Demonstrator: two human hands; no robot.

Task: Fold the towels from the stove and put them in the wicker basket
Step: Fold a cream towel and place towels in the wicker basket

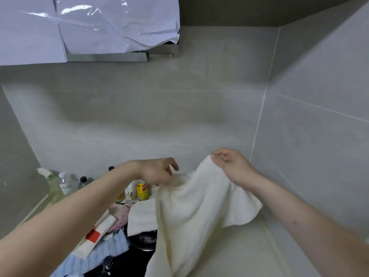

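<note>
- Nearest the camera, a pile of other towels (111,244) is seen lying unfolded over the dark stove (143,239): a pale blue one, a cream one with a red patch, a pink one and a white one behind.
- A cream towel (191,206) is held up above the stove and the desk (239,254), hanging loose and not yet folded.
- Its upper edge is pinched by the right hand (229,164) between thumb and curled fingers.
- The same edge is pinched further along by the left hand (157,171), fingers curled; the exact hold is partly hidden.
- The task is judged to be at an early stage: no folded towel is shown, and several are left on the stove.
- The wicker basket is not in view, so nothing can be said of its contents.
- Farther back, bottles (141,189) are lined up against the tiled wall (159,116).
</note>
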